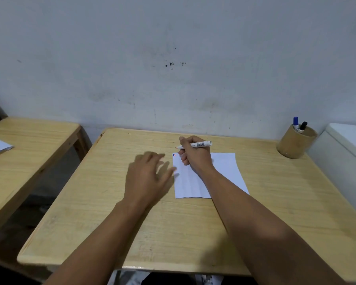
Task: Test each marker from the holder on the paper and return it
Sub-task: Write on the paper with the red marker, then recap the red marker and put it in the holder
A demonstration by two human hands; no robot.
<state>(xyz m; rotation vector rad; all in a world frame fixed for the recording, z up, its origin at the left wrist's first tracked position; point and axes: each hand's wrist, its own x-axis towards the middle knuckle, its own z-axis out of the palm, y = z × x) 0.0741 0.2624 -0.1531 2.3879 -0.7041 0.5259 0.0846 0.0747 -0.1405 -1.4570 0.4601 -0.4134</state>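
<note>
An uncapped white marker (195, 145) is gripped by the right hand (193, 155) above the white paper sheet (224, 171), where 2 marks (174, 155) are seen; 2 capped markers (298, 125) are left in the round wooden holder (294, 144); the left hand (148, 177) is spread, empty.

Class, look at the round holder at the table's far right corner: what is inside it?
Two capped markers stand in the holder: a blue-capped marker and a black-capped marker. Only their upper ends show; the holder's wall hides their lower barrels and anything lying at the bottom.
</note>
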